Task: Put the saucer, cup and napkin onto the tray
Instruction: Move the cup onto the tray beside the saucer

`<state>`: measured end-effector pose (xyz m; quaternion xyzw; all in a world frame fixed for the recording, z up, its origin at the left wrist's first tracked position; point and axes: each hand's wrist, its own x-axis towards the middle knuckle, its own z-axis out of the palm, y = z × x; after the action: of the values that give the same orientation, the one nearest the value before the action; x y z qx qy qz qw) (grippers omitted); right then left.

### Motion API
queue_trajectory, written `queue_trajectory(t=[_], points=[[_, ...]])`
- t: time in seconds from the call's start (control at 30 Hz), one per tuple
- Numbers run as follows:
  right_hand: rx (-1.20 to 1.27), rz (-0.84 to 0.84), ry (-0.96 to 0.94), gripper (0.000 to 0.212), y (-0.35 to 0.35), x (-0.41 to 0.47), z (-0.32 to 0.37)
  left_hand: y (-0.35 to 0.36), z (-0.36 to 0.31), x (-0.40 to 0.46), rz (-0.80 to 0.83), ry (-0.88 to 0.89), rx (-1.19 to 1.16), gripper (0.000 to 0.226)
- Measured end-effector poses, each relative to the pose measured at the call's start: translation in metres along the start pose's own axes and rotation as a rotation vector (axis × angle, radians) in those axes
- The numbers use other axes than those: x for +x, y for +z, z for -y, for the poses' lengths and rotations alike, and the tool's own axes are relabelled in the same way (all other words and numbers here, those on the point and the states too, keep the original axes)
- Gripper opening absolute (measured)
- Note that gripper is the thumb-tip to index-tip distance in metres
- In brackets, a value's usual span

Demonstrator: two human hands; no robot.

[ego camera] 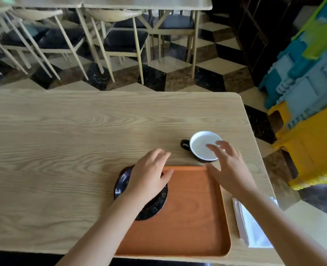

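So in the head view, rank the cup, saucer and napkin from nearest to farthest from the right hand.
From the right hand:
1. Cup: under its fingertips, beyond the tray's far edge.
2. Napkin: on the table, right of the tray, nearer the person.
3. Saucer: at the tray's left rim, under the left hand.

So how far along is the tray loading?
Barely begun. The left hand covers the saucer, which sits half over the tray's left edge. The right hand reaches over the cup, which stands on the table beyond the tray. The napkin lies untouched to the tray's right.
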<state>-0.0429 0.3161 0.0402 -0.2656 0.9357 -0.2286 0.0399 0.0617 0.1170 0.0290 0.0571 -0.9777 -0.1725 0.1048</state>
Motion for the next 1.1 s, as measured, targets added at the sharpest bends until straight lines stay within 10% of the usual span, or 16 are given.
queue_trajectory(t=[0.3, 1.1], points=[[-0.221, 0.116, 0.02, 0.065, 0.02, 0.028, -0.055, 0.068, -0.018, 0.076, 0.22, 0.18, 0.305, 0.063], [-0.015, -0.083, -0.207, 0.058, 0.011, -0.043, -0.04, 0.044, -0.03, -0.007, -0.03, 0.131, -0.127, 0.042]])
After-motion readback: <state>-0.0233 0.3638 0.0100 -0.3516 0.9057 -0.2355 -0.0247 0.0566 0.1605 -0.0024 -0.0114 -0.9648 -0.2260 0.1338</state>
